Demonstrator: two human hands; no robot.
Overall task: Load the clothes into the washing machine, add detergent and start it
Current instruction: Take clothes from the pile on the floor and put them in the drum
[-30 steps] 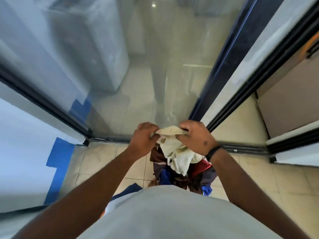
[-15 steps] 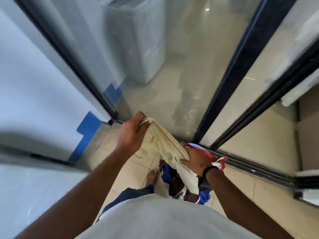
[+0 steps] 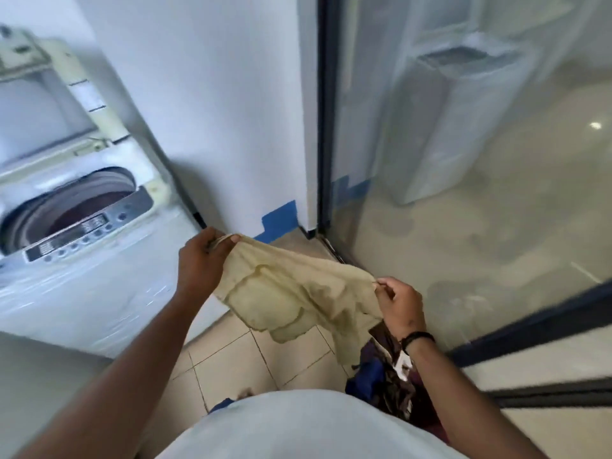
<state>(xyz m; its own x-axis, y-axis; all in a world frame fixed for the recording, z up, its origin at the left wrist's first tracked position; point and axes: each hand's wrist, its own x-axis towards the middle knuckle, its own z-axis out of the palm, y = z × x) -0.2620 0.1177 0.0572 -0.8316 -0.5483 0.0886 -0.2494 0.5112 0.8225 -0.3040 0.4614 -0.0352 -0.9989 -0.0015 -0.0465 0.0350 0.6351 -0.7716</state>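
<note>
Both hands, the left hand (image 3: 202, 260) and the right hand (image 3: 399, 301), pinch the cream garment (image 3: 298, 293) stretched flat, likely for dropping into the open washing machine (image 3: 76, 207) leftward.

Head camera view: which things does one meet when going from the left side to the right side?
Washing machine with its lid up → left hand → cream cloth → right hand → glass door.

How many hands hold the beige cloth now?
2. The left hand pinches its upper corner, nearer the washing machine; the right hand grips its opposite edge, above the clothes pile.
</note>
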